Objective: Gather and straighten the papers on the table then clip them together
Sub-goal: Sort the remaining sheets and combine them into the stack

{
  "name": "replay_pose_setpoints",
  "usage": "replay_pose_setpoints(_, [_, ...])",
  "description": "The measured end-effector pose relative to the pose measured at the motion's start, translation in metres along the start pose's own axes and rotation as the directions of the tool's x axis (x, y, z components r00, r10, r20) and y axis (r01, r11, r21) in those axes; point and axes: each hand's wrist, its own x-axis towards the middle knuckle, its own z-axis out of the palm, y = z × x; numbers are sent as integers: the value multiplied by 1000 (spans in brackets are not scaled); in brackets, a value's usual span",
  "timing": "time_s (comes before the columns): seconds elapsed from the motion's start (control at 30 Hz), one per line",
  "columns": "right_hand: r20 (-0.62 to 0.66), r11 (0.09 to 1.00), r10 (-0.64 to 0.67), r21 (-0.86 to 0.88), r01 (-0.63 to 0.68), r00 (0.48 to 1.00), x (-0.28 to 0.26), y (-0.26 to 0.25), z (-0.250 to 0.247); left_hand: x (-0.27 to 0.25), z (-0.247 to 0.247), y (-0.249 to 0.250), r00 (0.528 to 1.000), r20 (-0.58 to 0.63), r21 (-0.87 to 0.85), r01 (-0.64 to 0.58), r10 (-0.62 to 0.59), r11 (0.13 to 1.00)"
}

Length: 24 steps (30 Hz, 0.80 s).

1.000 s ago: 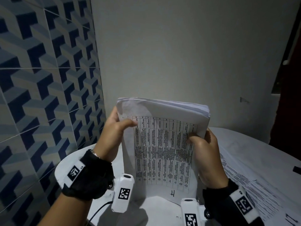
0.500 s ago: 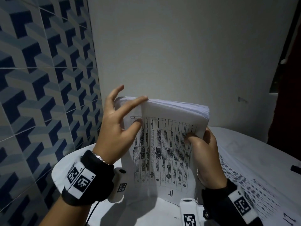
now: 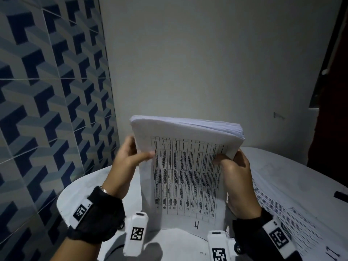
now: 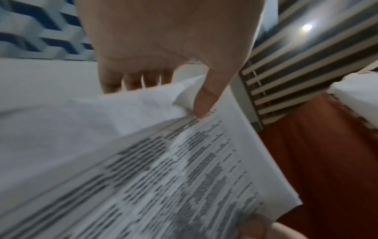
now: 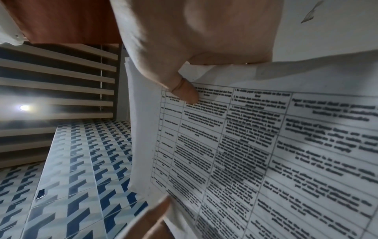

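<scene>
A thick stack of white papers [image 3: 186, 166] with a printed table on its front sheet stands upright on the white table [image 3: 282, 166]. My left hand [image 3: 131, 157] grips the stack's left edge, thumb on the front sheet and fingers behind. My right hand [image 3: 231, 166] grips the right edge the same way. In the left wrist view the left hand [image 4: 184, 90] pinches the stack of papers [image 4: 143, 161], thumb on the print. The right wrist view has the right hand [image 5: 184, 77] with its thumb pressed on the papers [image 5: 245, 145]. A small black object [image 3: 340, 195], maybe the clip, lies far right.
More printed sheets [image 3: 286, 210] lie flat on the table to the right of the stack. A blue patterned tile wall [image 3: 47, 110] rises on the left and a plain grey wall [image 3: 207, 63] stands behind. A dark doorway [image 3: 333, 110] is at the right.
My left hand had lifted to the stack's top left corner with fingers spread; it has come back down and grips the left edge again. The right hand kept its hold.
</scene>
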Motion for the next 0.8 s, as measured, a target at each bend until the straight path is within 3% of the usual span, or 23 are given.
replay_pose_setpoints(0.1, [16, 999, -34, -27, 34, 999, 1, -2, 7, -3, 10, -10, 998, -41, 16, 38, -38, 999])
replay_pose_setpoints(0.27, [26, 966, -194, -168, 196, 981, -6, -2, 17, -7, 33, -1, 964, -192, 144, -156, 182, 977])
replay_pose_setpoints(0.37, [27, 953, -241, -184, 242, 970, -12, 3, 21, -13, 39, -5, 961, -184, 156, -177, 205, 972])
replay_pose_setpoints(0.6, [31, 984, -8, -178, 13, 999, -17, 41, 9, -28, 15, -46, 995, -100, 63, 25, -18, 998])
replay_pose_setpoints(0.8, [75, 978, 49, -207, -32, 996, -16, 49, 3, -31, 2, -59, 997, -67, 174, 51, -40, 983])
